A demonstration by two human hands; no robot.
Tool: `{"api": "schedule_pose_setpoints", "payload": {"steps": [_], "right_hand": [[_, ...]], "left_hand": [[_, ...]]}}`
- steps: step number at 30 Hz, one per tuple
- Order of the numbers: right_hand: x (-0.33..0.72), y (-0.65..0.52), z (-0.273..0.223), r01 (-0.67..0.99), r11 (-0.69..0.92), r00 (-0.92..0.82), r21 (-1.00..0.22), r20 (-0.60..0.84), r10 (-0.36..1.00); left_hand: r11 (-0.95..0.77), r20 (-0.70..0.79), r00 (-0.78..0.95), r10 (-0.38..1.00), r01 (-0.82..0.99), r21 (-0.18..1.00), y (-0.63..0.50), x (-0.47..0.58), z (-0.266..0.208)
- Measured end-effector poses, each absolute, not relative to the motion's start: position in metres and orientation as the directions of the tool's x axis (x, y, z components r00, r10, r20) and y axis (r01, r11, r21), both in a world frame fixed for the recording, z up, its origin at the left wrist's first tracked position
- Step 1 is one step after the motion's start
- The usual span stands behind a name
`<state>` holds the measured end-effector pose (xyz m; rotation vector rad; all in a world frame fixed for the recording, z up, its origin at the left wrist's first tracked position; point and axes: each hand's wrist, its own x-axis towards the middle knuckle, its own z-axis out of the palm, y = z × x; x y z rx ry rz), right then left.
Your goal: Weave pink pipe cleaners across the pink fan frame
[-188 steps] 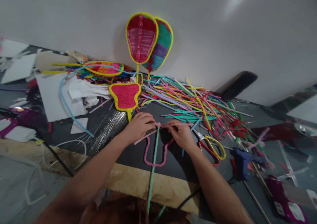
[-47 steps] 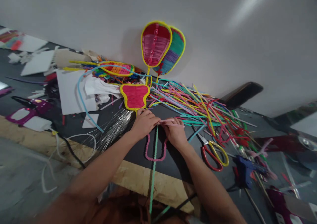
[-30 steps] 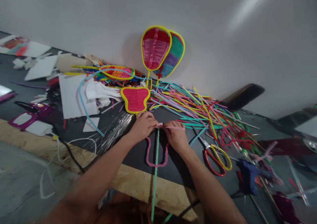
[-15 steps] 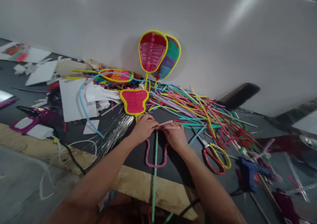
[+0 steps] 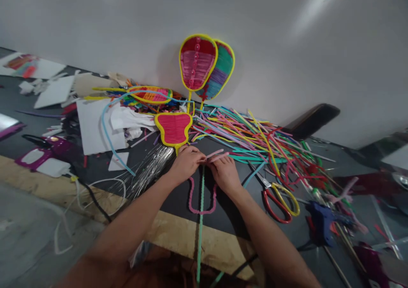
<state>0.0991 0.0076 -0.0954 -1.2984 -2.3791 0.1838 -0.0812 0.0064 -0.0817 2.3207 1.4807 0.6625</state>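
Note:
My left hand (image 5: 188,162) is closed, its fingertips pinching a pink pipe cleaner (image 5: 191,199) near its top. My right hand (image 5: 225,171) pinches the same piece close beside the left fingertips. Below the hands this pink piece hangs as a U-shaped outline. Two lighter pink ends (image 5: 215,153) stick out above my right fingers. A twisted green pipe cleaner (image 5: 200,232) runs down the middle of the outline, crosses its bottom and reaches past the table edge. Its top end is hidden between my fingertips.
A pink fan shape with yellow rim (image 5: 174,128) lies just beyond my left hand. Two similar shapes (image 5: 198,63) lean on the wall. Loose pipe cleaners (image 5: 236,128) spread behind my right hand, near scissors (image 5: 279,201) and a blue glue gun (image 5: 320,222). Thin wires (image 5: 153,169) lie left.
The lighter pink ends above my right fingers have tilted upward. Both hands stay pinched at nearly the same place, and the view has shifted slightly.

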Motion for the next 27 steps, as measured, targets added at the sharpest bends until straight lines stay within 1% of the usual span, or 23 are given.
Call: {"api": "schedule_pose_setpoints", "payload": {"steps": [4, 9, 12, 15, 19, 22, 25, 27], "right_hand": [[0.099, 0.008, -0.097, 0.784, 0.550, -0.467, -0.289, 0.309, 0.828], [0.098, 0.010, -0.096, 0.778, 0.551, -0.464, -0.303, 0.314, 0.828], [0.095, 0.011, -0.094, 0.800, 0.515, -0.440, -0.308, 0.281, 0.853], [0.092, 0.013, -0.091, 0.818, 0.498, -0.444, -0.288, 0.234, 0.865], [0.092, 0.023, -0.092, 0.809, 0.534, -0.485, -0.245, 0.233, 0.843], [0.094, 0.029, -0.090, 0.819, 0.532, -0.485, -0.216, 0.236, 0.842], [0.094, 0.028, -0.085, 0.815, 0.549, -0.506, -0.183, 0.236, 0.830], [0.094, 0.027, -0.083, 0.809, 0.560, -0.515, -0.177, 0.246, 0.821]], "left_hand": [[-0.420, 0.225, 0.355, 0.907, 0.764, 0.490, 0.005, -0.081, -0.081], [-0.387, 0.232, 0.311, 0.922, 0.782, 0.488, 0.006, -0.081, -0.081], [-0.386, 0.232, 0.310, 0.922, 0.775, 0.500, 0.009, -0.080, -0.080], [-0.425, 0.220, 0.364, 0.905, 0.763, 0.486, 0.011, -0.081, -0.077], [-0.505, 0.300, 0.409, 0.862, 0.746, 0.435, 0.024, -0.085, -0.080], [-0.572, 0.351, 0.457, 0.817, 0.715, 0.402, 0.034, -0.086, -0.081], [-0.609, 0.374, 0.488, 0.789, 0.704, 0.366, 0.037, -0.086, -0.079], [-0.618, 0.372, 0.505, 0.779, 0.718, 0.321, 0.037, -0.088, -0.081]]}}
